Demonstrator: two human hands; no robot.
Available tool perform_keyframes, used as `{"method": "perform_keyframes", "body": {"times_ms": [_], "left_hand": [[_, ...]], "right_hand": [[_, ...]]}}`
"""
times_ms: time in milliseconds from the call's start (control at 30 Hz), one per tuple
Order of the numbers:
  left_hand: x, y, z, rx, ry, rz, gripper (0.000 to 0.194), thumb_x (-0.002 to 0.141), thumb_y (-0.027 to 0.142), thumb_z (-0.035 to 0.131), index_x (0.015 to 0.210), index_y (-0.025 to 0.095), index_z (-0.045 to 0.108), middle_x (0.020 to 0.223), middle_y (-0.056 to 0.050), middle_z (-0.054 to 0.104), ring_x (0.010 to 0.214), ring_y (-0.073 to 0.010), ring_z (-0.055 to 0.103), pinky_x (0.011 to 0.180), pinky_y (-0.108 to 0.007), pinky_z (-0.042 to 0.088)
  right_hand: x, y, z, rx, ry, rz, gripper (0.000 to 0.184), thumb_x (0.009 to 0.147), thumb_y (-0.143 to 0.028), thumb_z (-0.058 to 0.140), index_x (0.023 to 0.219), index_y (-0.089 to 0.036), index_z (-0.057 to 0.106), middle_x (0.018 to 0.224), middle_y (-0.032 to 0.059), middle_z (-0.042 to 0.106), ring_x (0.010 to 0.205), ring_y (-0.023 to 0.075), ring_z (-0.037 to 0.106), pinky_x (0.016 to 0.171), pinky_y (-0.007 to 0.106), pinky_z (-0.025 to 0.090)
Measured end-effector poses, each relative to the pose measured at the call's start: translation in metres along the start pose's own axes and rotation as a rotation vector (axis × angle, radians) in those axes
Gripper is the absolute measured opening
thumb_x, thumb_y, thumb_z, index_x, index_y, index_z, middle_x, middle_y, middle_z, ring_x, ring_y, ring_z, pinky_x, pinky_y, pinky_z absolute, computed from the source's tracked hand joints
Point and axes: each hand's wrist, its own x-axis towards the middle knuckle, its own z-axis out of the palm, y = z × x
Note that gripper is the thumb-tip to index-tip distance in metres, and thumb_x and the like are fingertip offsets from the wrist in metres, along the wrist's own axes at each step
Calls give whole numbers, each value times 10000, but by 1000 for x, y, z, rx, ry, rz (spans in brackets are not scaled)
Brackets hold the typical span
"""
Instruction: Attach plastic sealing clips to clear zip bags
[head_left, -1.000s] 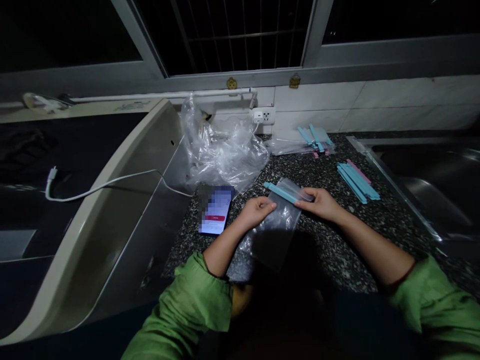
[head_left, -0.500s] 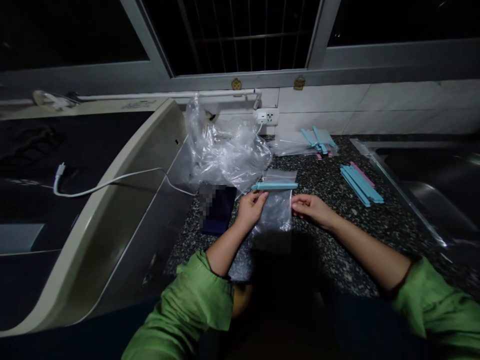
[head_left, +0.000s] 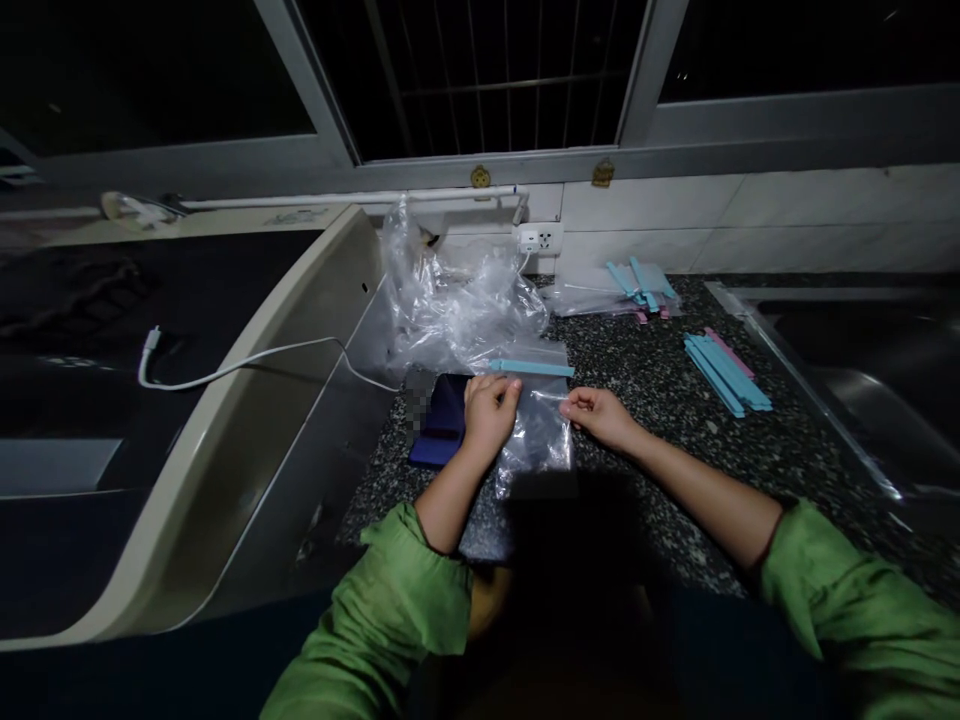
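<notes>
A small clear plastic bag (head_left: 541, 440) lies on the speckled dark counter (head_left: 660, 400), with a light blue sealing stick (head_left: 531, 368) across its far end. My left hand (head_left: 489, 410) pinches the bag's left edge just under the stick. My right hand (head_left: 598, 415) pinches the right edge, fingers curled. Both arms wear green sleeves.
A dark phone (head_left: 442, 430) lies left of the bag. Behind it stands a crumpled clear plastic sheet (head_left: 457, 300). Several blue and pink sticks (head_left: 724, 370) lie to the right, with more sticks (head_left: 641, 285) on flat bags farther back. A steel sink (head_left: 862, 370) is at right. A white cable (head_left: 247, 360) runs left.
The bag with the blue stick has been turned from slanted to lying straight across. Both hands moved from the stick to the bag's side edges. The phone screen went dark.
</notes>
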Motion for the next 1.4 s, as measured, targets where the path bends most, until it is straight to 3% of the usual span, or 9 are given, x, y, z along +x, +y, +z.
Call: {"method": "perform_keyframes", "body": {"times_ms": [267, 400, 533, 700, 867, 1100, 1233, 1400], "left_hand": [[1, -4, 11, -237, 21, 13, 303, 809, 346, 509, 591, 166, 615, 717, -47, 613, 785, -177, 554, 771, -289, 406], [1, -4, 13, -249, -1, 0, 319, 805, 364, 516, 580, 162, 616, 702, -41, 616, 760, -167, 567, 754, -281, 425], [0, -3, 15, -276, -58, 27, 303, 809, 357, 517, 613, 162, 642, 777, -53, 653, 816, -175, 593, 793, -295, 443], [-1, -2, 19, -330, -145, 46, 266, 817, 326, 506, 681, 173, 676, 807, -47, 685, 841, -179, 612, 809, -308, 457], [1, -2, 28, -374, -169, -12, 208, 790, 293, 524, 740, 173, 686, 772, -33, 683, 790, -170, 610, 788, -299, 456], [17, 4, 45, -574, -279, -283, 186, 686, 324, 606, 613, 154, 602, 547, 40, 568, 580, -114, 516, 612, -231, 409], [32, 10, 55, -751, -404, -378, 171, 612, 312, 642, 650, 150, 603, 538, 47, 569, 510, -90, 481, 535, -205, 367], [55, 10, 69, -913, -534, -433, 244, 569, 309, 660, 752, 149, 643, 634, -3, 654, 538, -118, 541, 529, -226, 404]], "right_hand": [[-1, 7, -5, 3, 68, -56, 410, 594, -569, 644, 698, -188, 535, 594, -31, 516, 529, 95, 447, 548, 255, 397], [3, 15, -18, -118, 280, -264, 359, 686, -476, 616, 892, -188, 559, 734, 7, 579, 579, 109, 498, 576, 267, 434], [5, 16, -31, -448, 452, -531, 293, 786, -297, 542, 1060, -195, 532, 934, 66, 606, 605, 120, 524, 577, 284, 460], [5, 15, -37, -737, 466, -757, 201, 830, -227, 485, 1016, -198, 556, 950, 84, 634, 743, 176, 597, 677, 325, 496], [9, 20, -46, -927, 453, -877, 164, 868, -258, 471, 932, -176, 598, 862, 77, 675, 821, 187, 614, 732, 311, 482], [24, 30, -71, -1032, 563, -755, 239, 856, -339, 479, 814, -162, 633, 713, 67, 663, 682, 175, 591, 633, 277, 422], [36, 33, -87, -1008, 681, -563, 202, 814, -317, 498, 798, -168, 634, 694, 61, 649, 664, 177, 569, 621, 273, 390], [55, 35, -114, -950, 879, -310, 184, 768, -308, 519, 811, -167, 629, 691, 61, 641, 692, 196, 566, 620, 274, 366]]}}
